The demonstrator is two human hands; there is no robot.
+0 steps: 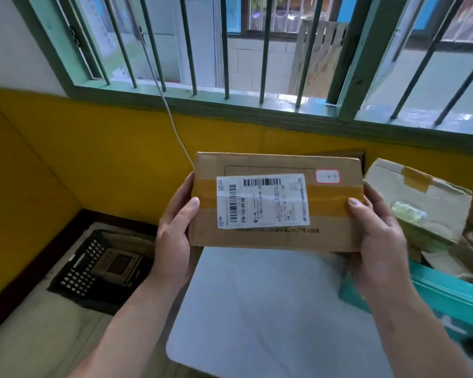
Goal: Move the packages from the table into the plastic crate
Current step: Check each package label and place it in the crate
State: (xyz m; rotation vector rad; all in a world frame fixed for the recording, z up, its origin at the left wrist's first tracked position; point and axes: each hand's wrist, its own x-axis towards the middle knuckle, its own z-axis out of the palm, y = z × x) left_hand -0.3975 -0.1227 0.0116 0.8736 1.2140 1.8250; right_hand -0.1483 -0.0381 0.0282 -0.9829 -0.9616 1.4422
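above the far edge of the white table, a taped cardboard package is held clear of the surface between both hands, its white shipping label facing the camera. the left hand grips its left end, thumb laid over the tape; the right hand grips the right end the same way. on the floor to the left sits the black plastic crate, with a brown parcel lying inside. on the right side of the table rest a torn-open carton and a teal box.
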